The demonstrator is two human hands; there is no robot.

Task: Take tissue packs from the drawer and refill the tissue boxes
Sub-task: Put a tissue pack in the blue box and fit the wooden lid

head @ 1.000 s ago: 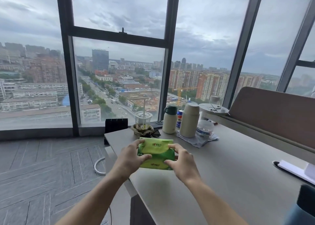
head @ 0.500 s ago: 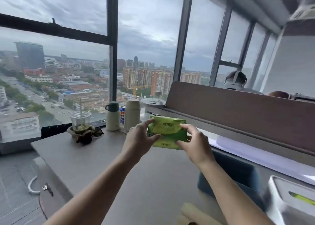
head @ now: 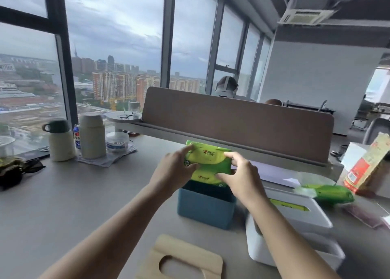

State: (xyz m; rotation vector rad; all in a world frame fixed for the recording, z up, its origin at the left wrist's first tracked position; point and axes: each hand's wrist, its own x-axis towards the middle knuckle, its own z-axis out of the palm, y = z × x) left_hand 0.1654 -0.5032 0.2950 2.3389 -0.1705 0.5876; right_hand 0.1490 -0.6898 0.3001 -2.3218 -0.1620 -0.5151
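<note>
A green tissue pack point(head: 207, 159) is held upright between my left hand point(head: 172, 172) and my right hand point(head: 240, 177), just above the open top of a blue tissue box point(head: 204, 210). The pack's lower edge sits at the box's rim. A wooden lid with an oval slot point(head: 181, 259) lies flat on the desk in front of the blue box. To the right stands a white tissue box point(head: 295, 221) with green showing through its slot. Another green pack point(head: 325, 195), opened, lies behind the white box.
Two flasks point(head: 61, 140), a soda can point(head: 77, 136) and a plastic tub point(head: 117, 141) stand at the desk's far left by the window. A brown divider panel point(head: 242, 120) runs along the back. A red-and-gold carton point(head: 367, 166) leans at the right. A person sits beyond the divider.
My view has swung right and down along the desk. Both hands carried the green pack rightwards and brought it over the open blue box, which has come fully into view.
</note>
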